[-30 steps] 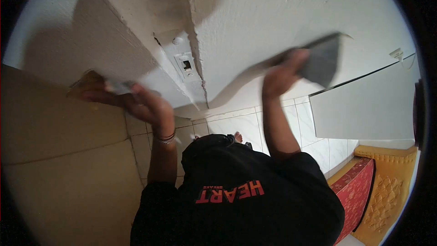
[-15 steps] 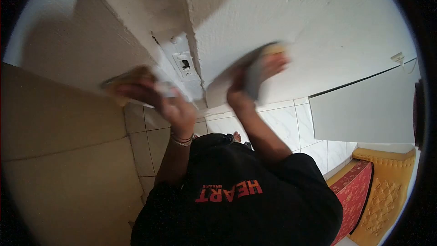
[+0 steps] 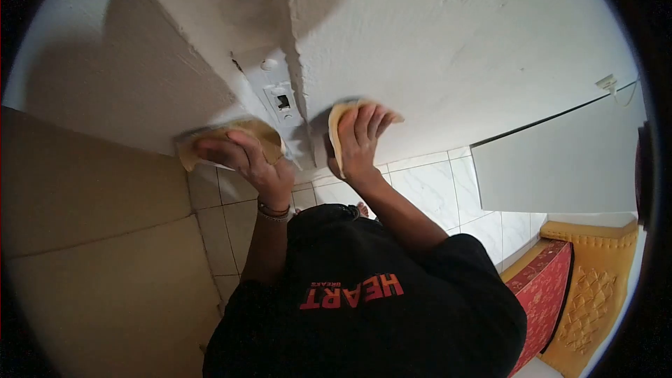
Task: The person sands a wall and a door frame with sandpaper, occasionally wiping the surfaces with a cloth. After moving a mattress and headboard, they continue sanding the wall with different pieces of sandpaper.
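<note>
I see right sheet (image 3: 335,126) between right hand (image 3: 359,145) and wall (image 3: 434,49), pinched; left sheet (image 3: 269,138) under left hand (image 3: 260,168), grip I cannot tell.

We see that the left sheet (image 3: 271,140) and the right sheet (image 3: 337,133) are of tan material which looks like paper, matt and bendable. The wall (image 3: 434,49) has matt paint with fine bumps, and its raised edge (image 3: 296,63) looks rough and chipped. The wall plate (image 3: 281,96) seems to be of smooth plastic. We find the floor tiles (image 3: 422,185) smooth and somewhat glossy. The shirt (image 3: 364,339) is of matt cloth with printed letters (image 3: 350,297). The bracelets (image 3: 273,214) have a slight metallic shine. We notice patterned cloth on the red cushion (image 3: 542,297), while the yellow backrest (image 3: 593,301) has a quilted, faintly shiny cover.
</note>
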Available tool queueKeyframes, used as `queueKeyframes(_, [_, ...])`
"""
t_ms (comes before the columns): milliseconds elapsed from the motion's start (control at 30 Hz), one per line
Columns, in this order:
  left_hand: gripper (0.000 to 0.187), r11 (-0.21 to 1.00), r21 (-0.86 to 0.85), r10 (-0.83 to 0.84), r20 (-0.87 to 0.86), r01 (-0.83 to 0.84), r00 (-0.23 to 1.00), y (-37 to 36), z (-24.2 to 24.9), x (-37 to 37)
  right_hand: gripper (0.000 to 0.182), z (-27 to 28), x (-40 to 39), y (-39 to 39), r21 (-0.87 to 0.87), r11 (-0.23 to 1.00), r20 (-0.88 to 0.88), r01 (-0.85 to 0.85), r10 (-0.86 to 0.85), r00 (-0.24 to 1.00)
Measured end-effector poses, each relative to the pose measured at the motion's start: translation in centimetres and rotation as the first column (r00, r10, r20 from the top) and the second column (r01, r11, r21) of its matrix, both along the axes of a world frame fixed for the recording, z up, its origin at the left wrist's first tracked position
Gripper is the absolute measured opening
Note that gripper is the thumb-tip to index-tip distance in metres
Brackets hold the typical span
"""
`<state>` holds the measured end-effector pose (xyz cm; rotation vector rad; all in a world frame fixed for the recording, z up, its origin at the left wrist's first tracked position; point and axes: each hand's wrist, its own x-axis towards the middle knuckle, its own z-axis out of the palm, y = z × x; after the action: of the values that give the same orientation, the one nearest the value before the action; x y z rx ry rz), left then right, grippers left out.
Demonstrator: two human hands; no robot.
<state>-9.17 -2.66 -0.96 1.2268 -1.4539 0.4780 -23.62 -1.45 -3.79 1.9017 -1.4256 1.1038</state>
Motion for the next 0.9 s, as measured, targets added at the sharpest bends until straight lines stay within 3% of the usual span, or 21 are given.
queueKeyframes(67, [0.058,0.981,0.153,-0.113,-0.054,0.12,0.992,0.2,-3.3,3.0,0.051,-3.5,-3.6,0.8,0.047,0.998,0.069,-0.047,0.044,0.997])
queueKeyframes(133, [0.056,0.984,0.171,-0.057,-0.02,0.059,0.998,0.5,-2.5,4.2,0.035,-2.5,-6.3,0.4,-0.011,0.958,0.181,0.285,-0.279,0.943])
queueKeyframes(167, [0.056,0.925,0.136,-0.259,-0.459,0.355,0.85,0.8,-1.4,4.4,0.036,-2.8,-8.0,-0.4,-0.071,0.99,0.542,0.123,-0.065,0.838])
queueKeyframes(200, [0.055,0.808,-0.023,-0.377,-0.788,0.589,0.486,1.1,0.3,4.7,0.037,-3.2,-8.9,-1.2,-0.183,0.983,0.808,0.006,0.147,0.571])
queueKeyframes(233, [0.038,0.907,-0.025,-0.266,-0.808,0.421,0.526,1.2,3.1,3.0,0.037,-3.2,-8.0,-2.2,-0.004,0.941,0.611,0.338,-0.265,0.746])
queueKeyframes(267, [0.038,0.905,-0.017,-0.265,-0.805,0.425,0.531,1.2,2.8,1.9,0.038,-3.1,-6.1,-2.7,0.063,0.747,0.302,0.662,-0.646,0.701])
queueKeyframes(333, [0.045,0.975,0.073,-0.172,-0.347,0.21,0.922,0.6,0.7,0.1,0.039,2.8,-1.1,-2.3,-0.16,0.883,0.187,0.442,-0.413,0.892])
queueKeyframes(367, [0.05,0.994,0.067,-0.078,-0.065,0.083,0.995,0.4,-0.5,-0.2,0.043,1.4,-0.1,-1.1,-0.088,0.969,0.075,0.232,-0.226,0.971])
queueKeyframes(433, [0.06,0.976,0.154,-0.152,-0.015,0.153,0.988,1.2,-3.5,1.8,0.05,-4.1,-0.7,0.6,0.043,0.998,-0.036,-0.053,0.055,0.998])
queueKeyframes(467, [0.071,0.946,0.239,-0.234,0.03,0.22,0.972,1.5,-4.2,3.2,0.048,-4.6,-2.1,1.3,0.06,0.995,0.046,-0.086,0.083,0.995])
queueKeyframes(500, [0.066,0.962,0.234,-0.164,0.098,0.137,0.982,1.0,-3.4,4.0,0.05,-3.9,-3.7,0.7,0.019,1.0,0.156,0.002,-0.005,0.988])
queueKeyframes(533, [0.066,0.961,0.242,-0.158,0.097,0.131,0.983,1.1,-2.3,4.2,0.051,-3.1,-5.0,0.7,0.011,0.995,0.27,0.098,-0.097,0.958])
queueKeyframes(567, [0.061,0.94,0.176,-0.234,-0.29,0.292,0.928,1.0,-0.9,4.2,0.054,-2.5,-7.2,0.0,-0.013,0.997,0.447,0.08,-0.066,0.892])
queueKeyframes(600, [0.056,0.91,0.044,-0.296,-0.626,0.412,0.721,0.5,0.5,4.1,0.057,-1.5,-8.7,-1.1,-0.046,0.996,0.607,0.073,-0.03,0.794])
queueKeyframes(667, [0.055,0.926,-0.016,-0.268,-0.732,0.377,0.626,-0.1,1.4,3.0,0.06,5.6,-5.7,-1.8,-0.41,0.892,0.841,-0.192,0.451,0.297])
queueKeyframes(700, [0.059,0.937,0.05,-0.254,-0.582,0.346,0.773,-0.4,1.0,2.2,0.064,-2.8,-8.8,-3.6,0.017,0.981,0.489,0.192,-0.175,0.854])
queueKeyframes(733, [0.062,0.948,0.105,-0.234,-0.403,0.299,0.885,-0.7,0.5,1.6,0.066,4.7,-2.8,-2.5,0.012,0.982,0.533,0.187,-0.164,0.83])
queueKeyframes(767, [0.067,0.96,0.148,-0.206,-0.205,0.238,0.957,-0.8,-0.2,1.2,0.064,4.3,-0.7,-2.3,-0.099,0.983,0.332,0.153,-0.112,0.937])
queueKeyframes(800, [0.067,0.961,0.146,-0.202,-0.205,0.234,0.958,-0.8,-1.2,1.2,0.063,3.6,0.3,-2.0,-0.198,0.976,0.107,0.09,-0.07,0.992])
queueKeyframes(867, [0.072,0.979,0.132,-0.175,0.148,0.156,0.973,0.1,-3.9,1.3,0.051,-2.4,-0.4,-0.3,-0.014,0.999,-0.09,-0.051,0.05,0.995])
queueKeyframes(900, [0.068,0.954,0.219,-0.225,0.081,0.203,0.971,0.8,-5.2,3.0,0.054,-5.1,-2.3,0.3,0.053,0.997,-0.104,-0.058,0.063,0.993])
